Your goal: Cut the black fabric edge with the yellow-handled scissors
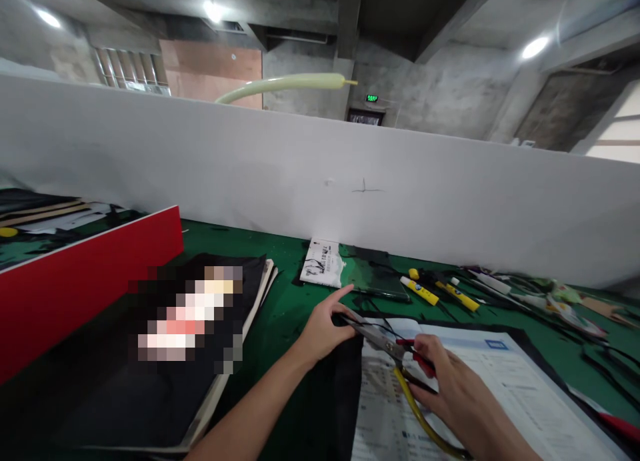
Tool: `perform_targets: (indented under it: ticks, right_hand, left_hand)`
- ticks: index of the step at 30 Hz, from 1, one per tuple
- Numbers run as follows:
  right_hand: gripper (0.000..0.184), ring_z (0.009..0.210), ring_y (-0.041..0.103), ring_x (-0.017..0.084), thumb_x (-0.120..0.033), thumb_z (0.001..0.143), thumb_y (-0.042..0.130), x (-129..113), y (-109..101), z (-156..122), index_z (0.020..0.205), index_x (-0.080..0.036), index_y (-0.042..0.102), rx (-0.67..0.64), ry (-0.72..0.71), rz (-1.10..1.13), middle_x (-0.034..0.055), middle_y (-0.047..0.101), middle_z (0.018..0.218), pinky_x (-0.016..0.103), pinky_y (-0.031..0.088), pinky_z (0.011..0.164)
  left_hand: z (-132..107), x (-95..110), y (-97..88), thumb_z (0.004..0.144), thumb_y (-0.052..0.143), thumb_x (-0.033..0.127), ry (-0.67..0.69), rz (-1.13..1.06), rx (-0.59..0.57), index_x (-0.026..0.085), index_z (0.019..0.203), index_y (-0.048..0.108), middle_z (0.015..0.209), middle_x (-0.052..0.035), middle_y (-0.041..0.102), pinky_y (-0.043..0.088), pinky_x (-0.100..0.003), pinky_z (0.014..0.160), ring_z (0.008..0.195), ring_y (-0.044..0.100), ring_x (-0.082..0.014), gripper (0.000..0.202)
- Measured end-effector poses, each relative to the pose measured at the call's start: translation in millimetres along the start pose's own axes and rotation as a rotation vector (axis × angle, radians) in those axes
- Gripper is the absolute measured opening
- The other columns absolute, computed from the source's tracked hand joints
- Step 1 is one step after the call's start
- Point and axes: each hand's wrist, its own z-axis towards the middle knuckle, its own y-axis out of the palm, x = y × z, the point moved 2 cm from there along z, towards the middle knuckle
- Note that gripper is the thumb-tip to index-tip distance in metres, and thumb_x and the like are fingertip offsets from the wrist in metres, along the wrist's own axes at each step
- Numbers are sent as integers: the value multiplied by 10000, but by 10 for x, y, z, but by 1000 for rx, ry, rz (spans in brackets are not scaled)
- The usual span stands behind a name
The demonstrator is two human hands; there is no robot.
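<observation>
My right hand [453, 387] is closed round the red and yellow handles of a pair of scissors [387, 344], whose blades point left. My left hand [325, 324] pinches the edge of a black sheet [345, 387] right at the blade tips, with its forefinger stretched out. Both hands work over a white printed page [505, 387] that lies on the green table [287, 307].
A stack of black sheets [165, 381] lies at the left beside a red partition [85, 274]. Yellow-capped glue tubes [440, 293], a printed paper [324, 262] and scraps lie along the white back wall [320, 181]. More clutter sits at the right [565, 304].
</observation>
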Motion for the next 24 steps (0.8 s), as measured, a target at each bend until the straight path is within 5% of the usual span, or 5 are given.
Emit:
perform_targets:
  ticks: [24]
  right_hand:
    - [230,557,646,214,-257,786,547,25,25,-60,945,-272,382,-37,-77,-275,-33,643,676,254,386,471]
  left_hand:
    - [-19,-3,-6,669,709,172,-33,6,13,231,1332,478,912,-26,670,425,-359,890,908,595,-208,705]
